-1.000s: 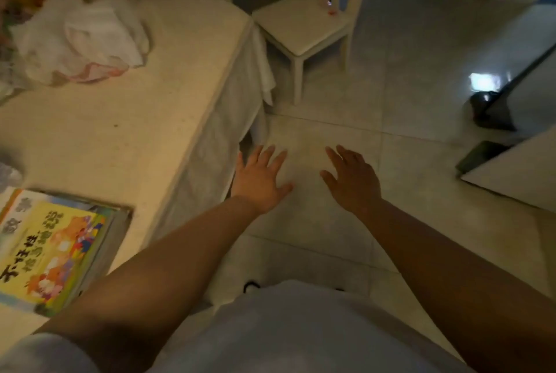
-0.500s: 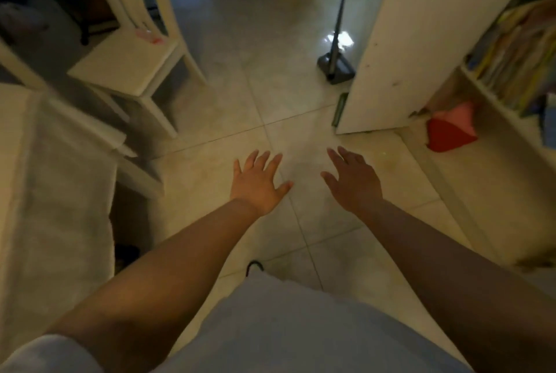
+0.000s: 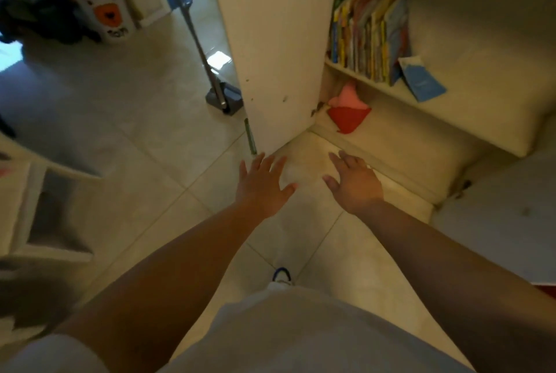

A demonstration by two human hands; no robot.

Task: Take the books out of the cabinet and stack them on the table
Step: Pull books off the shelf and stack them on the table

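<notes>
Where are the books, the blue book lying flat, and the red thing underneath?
books [image 3: 365, 38], head view, on the upright spines in the row
blue book [image 3: 422, 79], head view, on the middle of its cover
red thing [image 3: 347, 116], head view, on its red lower part

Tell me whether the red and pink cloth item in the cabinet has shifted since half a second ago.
No. The red and pink cloth item still lies on the bottom shelf beside the open white cabinet door; only the camera turned.

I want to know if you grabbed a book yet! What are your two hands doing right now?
Left hand: open, fingers spread, holding nothing.
Right hand: open, fingers spread, holding nothing.
The books stand on the cabinet shelf, untouched.
</notes>
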